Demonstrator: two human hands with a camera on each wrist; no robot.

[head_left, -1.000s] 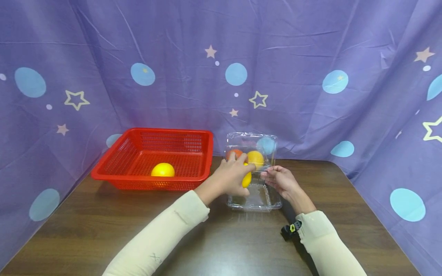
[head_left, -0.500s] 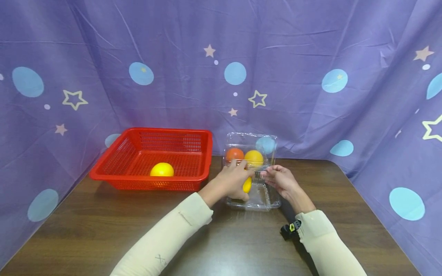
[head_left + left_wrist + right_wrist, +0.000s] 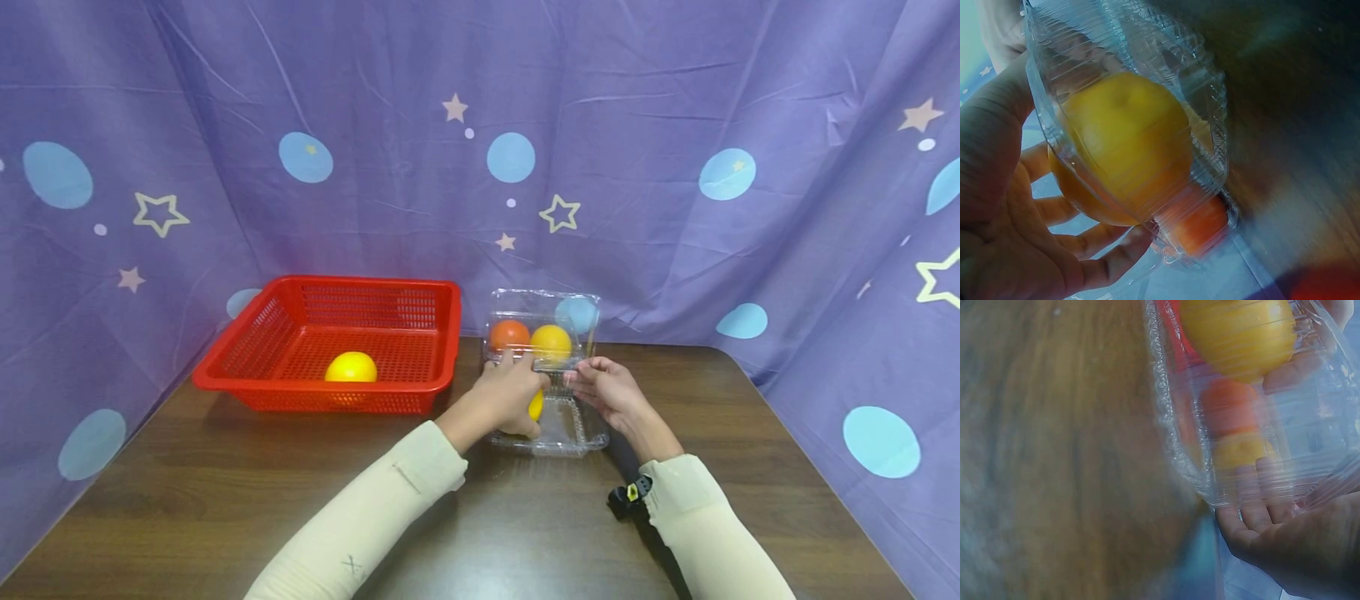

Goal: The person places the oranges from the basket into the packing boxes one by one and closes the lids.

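A clear plastic clamshell container stands open on the table, its far half raised. My left hand reaches over the near half, fingers curled round a yellow-orange round fruit, mostly hidden by the hand in the head view. In the left wrist view this yellow-orange fruit shows through the ribbed plastic. A red-orange round fruit and another yellow-orange fruit sit side by side at the container's back. At the container's right side, my right hand pinches its edge between thumb and fingers.
To the left stands a red perforated basket with one bright yellow round fruit in it. A purple patterned curtain hangs behind the brown wooden table.
My left hand has lowered slightly into the container's near half with the yellow-orange fruit, uncovering the red-orange one behind. My right hand keeps its hold on the edge.
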